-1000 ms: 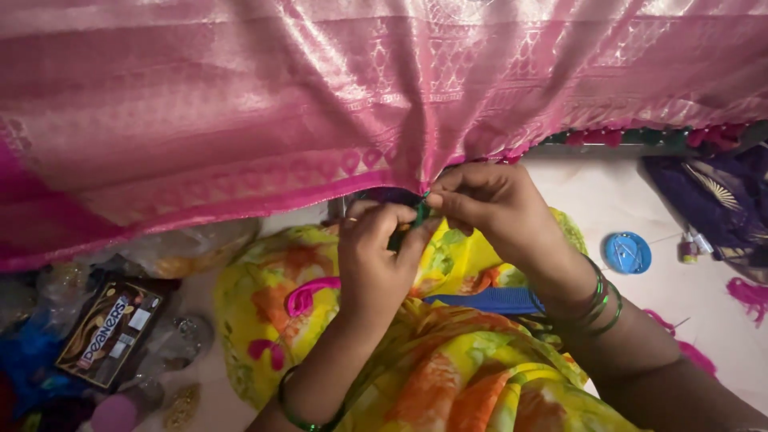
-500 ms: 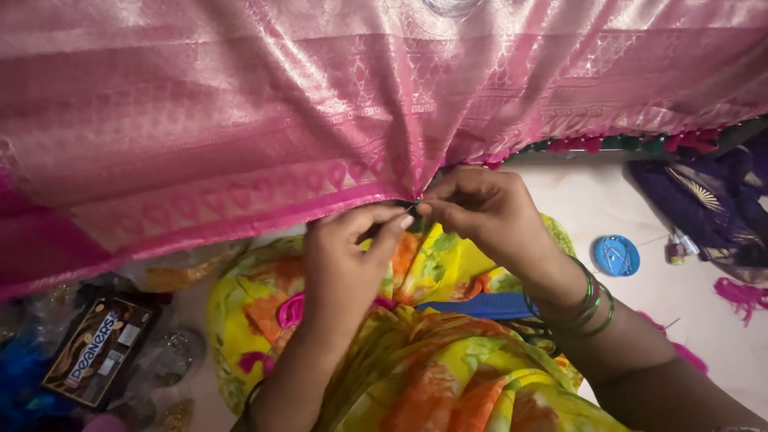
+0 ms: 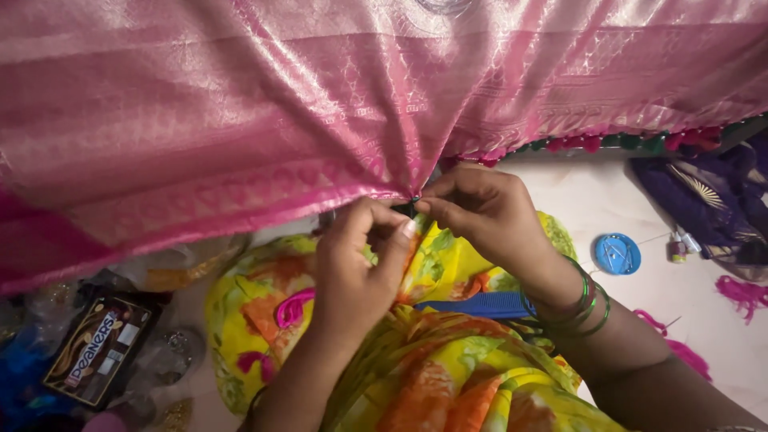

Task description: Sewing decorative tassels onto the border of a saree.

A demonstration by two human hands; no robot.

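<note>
Pink silk saree (image 3: 240,144) with woven border hangs across the whole upper view, gathered to a pinch point at its lower hem near centre. Both hands meet at that point.

Left hand (image 3: 356,268): fingers curled together, thumb and forefinger closed on a small dark green tassel knot (image 3: 406,208) at the hem. Right hand (image 3: 484,212): fingertips pressed together on the same knot from the other side, touching the left fingertips. Green bangles (image 3: 588,300) on the right wrist.

The hem edge to the right of the hands carries a row of finished tassels (image 3: 624,142), pink and green alternating.

Below the hands, the person's lap is covered in yellow floral cloth (image 3: 448,376) with orange and green print. A blue comb (image 3: 480,305) lies across the lap, just under the right wrist. A loop of pink thread (image 3: 292,308) rests on the yellow cloth left of the left wrist.

Floor, right side: round blue lidded box (image 3: 617,254) holding pins, well apart from the hands; small thread spools (image 3: 682,244) just beyond it; dark purple patterned cloth (image 3: 712,200) at the right edge; loose pink thread (image 3: 744,292) near the lower right.

Floor, lower left corner: dark printed packet (image 3: 96,348) among clear plastic wrappers (image 3: 172,264); contents unclear.
</note>
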